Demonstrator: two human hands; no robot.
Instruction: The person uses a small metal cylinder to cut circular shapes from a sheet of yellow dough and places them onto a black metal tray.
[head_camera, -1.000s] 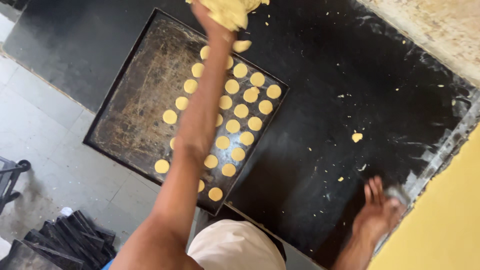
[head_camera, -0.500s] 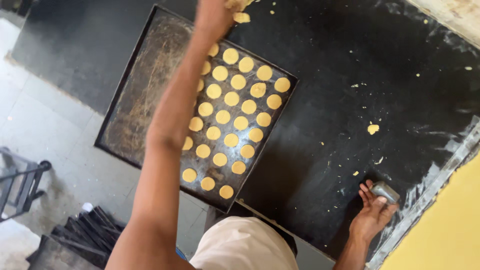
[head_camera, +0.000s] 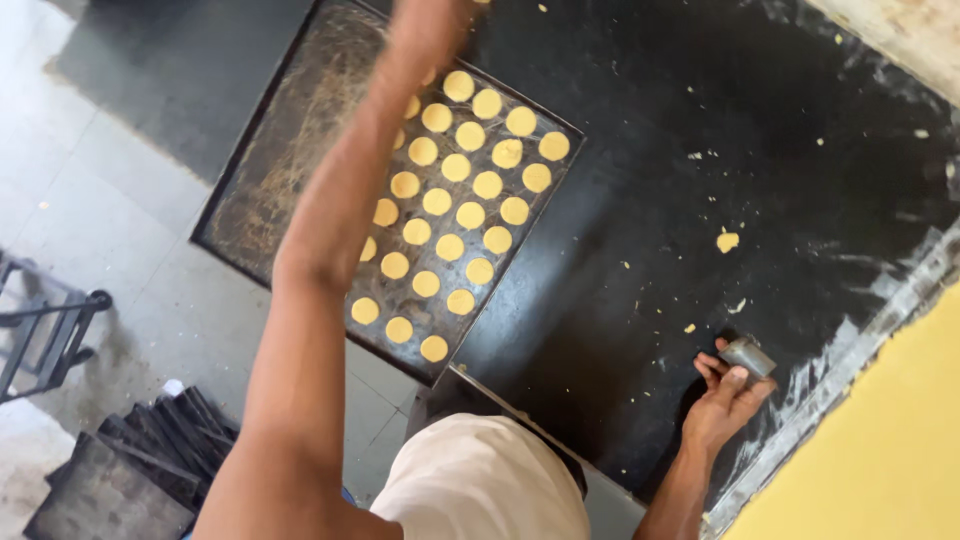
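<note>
Overhead, a baker works beside a dark baking tray (head_camera: 290, 190) of round dough discs (head_camera: 455, 215).

Right hand (head_camera: 725, 400), near the surface's (head_camera: 660, 150) right edge, curls its fingers around a small metal cutter (head_camera: 748, 355); the left hand reaches past the tray's far edge, so its grip cannot be told. Judged from this, keeping the cutter upright and the rows evenly spaced would serve best.

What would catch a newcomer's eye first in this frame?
The yellow dough rounds stand out, set in neat rows on the right half of a dark baking tray on the black worktop. The left arm stretches over the tray, and the right hand holds a small metal cutter near the worktop's edge.
</note>
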